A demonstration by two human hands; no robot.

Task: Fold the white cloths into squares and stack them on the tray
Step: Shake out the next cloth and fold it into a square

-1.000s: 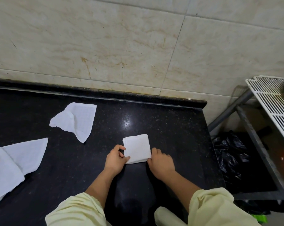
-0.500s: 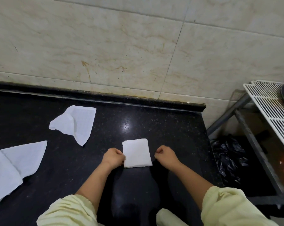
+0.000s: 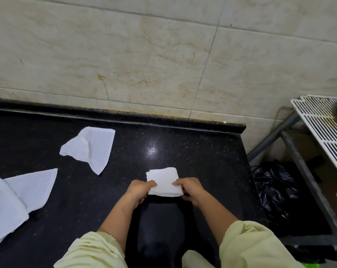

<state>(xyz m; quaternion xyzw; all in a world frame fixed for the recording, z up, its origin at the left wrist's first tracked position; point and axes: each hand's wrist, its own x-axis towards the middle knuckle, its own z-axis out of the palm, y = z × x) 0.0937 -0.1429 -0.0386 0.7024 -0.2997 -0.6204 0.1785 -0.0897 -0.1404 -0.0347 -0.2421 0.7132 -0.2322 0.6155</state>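
Note:
A small folded white cloth [image 3: 163, 180] lies on the black counter [image 3: 192, 155], its near edge lifted. My left hand [image 3: 139, 190] pinches its left side, thumb on top and fingers underneath. My right hand [image 3: 190, 189] pinches its right side the same way. A crumpled unfolded white cloth [image 3: 90, 147] lies to the left, further back. Two more loose white cloths [image 3: 14, 198] overlap at the counter's left edge. No tray is in view.
A beige tiled wall [image 3: 144, 55] rises behind the counter. Right of the counter's end stands a metal rack with a white wire shelf [image 3: 326, 128]. A black plastic bag [image 3: 276, 188] sits on the floor beneath it.
Both hands were curled beside the flat folded cloth; now they have closed in, pinched its two sides and raised its near edge. The view has shifted slightly.

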